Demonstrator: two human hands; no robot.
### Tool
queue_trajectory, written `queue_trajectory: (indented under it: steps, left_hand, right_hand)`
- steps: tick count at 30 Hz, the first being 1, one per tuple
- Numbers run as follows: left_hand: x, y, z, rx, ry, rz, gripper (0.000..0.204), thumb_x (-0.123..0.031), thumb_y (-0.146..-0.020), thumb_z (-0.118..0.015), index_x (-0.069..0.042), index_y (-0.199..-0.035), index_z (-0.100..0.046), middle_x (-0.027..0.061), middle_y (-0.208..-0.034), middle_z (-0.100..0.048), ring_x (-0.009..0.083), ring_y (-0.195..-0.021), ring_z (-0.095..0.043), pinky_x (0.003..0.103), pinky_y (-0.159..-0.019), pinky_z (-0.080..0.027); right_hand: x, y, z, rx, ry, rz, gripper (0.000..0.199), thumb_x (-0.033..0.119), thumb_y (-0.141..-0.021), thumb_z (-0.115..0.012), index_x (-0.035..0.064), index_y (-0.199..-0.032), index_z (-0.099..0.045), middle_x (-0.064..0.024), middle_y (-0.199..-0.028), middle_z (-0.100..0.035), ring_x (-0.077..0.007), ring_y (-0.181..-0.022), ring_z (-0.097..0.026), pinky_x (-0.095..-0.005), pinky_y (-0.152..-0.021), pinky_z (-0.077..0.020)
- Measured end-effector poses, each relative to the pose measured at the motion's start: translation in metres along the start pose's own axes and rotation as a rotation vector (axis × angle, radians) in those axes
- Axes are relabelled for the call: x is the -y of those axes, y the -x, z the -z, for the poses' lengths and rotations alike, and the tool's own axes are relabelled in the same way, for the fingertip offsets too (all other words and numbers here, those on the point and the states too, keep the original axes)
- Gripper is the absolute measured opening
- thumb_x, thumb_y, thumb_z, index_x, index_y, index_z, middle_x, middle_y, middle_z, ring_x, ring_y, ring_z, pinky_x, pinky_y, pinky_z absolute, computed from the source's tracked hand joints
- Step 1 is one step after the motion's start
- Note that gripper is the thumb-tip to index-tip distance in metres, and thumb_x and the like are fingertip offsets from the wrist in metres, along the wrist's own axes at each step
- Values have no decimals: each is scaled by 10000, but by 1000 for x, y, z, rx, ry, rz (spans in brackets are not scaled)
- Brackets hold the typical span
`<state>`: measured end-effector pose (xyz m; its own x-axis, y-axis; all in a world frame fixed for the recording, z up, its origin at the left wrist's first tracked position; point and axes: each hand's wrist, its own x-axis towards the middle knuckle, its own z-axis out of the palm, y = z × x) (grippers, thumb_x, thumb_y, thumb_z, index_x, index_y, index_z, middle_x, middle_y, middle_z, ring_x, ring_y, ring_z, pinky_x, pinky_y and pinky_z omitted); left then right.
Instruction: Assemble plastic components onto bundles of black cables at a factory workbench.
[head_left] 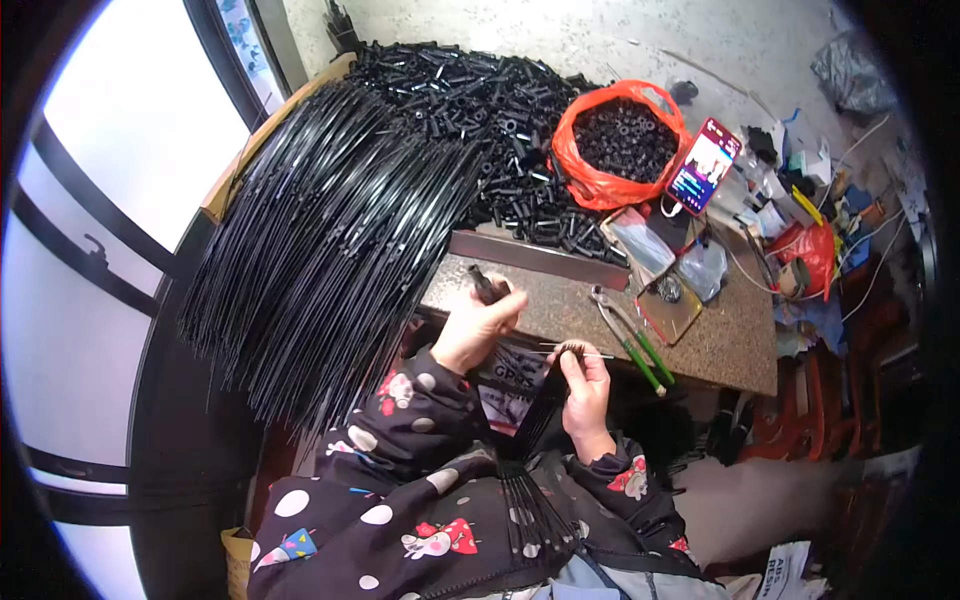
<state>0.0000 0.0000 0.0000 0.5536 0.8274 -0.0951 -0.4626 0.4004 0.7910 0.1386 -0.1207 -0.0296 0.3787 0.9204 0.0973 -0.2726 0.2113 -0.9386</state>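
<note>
My left hand (478,322) is closed around a short black plastic tube (485,285) at the near edge of the stone-topped table (720,340). My right hand (585,385) pinches a thin rod (570,351) that points left toward the tube. A bundle of thin black rods (530,470) lies across my lap under the right hand. To my left a big fan of long black rods (330,230) slopes down from the table. Behind it lies a heap of black tubes (480,100).
An orange bag (600,185) full of small black rings stands at the back of the table. Beside it a phone (703,165) leans with its screen lit. Green-handled pliers (635,340) lie right of my hands. Clear bags, cables and clutter fill the right side.
</note>
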Motion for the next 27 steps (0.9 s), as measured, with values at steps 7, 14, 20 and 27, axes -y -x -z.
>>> queue_trajectory:
  steps: [7, 14, 20, 27]
  left_hand:
    - [25, 40, 2, 161, 354, 345, 261, 23, -805, -563, 39, -1065, -537, 102, -957, -607, 122, -755, -604, 198, -678, -513]
    - [19, 34, 2, 203, 328, 306, 221, 3, -807, -585, 6, -1028, -569, 118, -994, -617, 140, -796, -627, 233, -738, -523]
    - [15, 35, -1, 156, 181, 248, 239, -26, -790, -621, 9, -1020, -569, 105, -976, -619, 152, -806, -619, 270, -749, -514]
    - [24, 37, 3, 136, -2, 110, 270, -44, -765, -649, 28, -1011, -564, 112, -940, -615, 173, -837, -594, 296, -759, -487]
  right_hand:
    - [4, 8, -23, -97, -131, 7, 145, 75, -861, -560, 42, -975, -477, -24, -860, -524, -96, -726, -511, -232, -688, -430]
    - [7, 14, -31, -59, -103, -2, 192, 77, -843, -596, 48, -987, -473, -7, -907, -510, -75, -809, -491, -205, -728, -409]
    - [10, 9, -31, -65, -104, 2, 190, 78, -839, -601, 48, -974, -471, 3, -885, -495, -73, -788, -477, -201, -715, -407]
    - [7, 7, -29, -52, -155, -23, 191, 83, -846, -599, 45, -985, -474, -2, -901, -521, -76, -828, -486, -209, -770, -395]
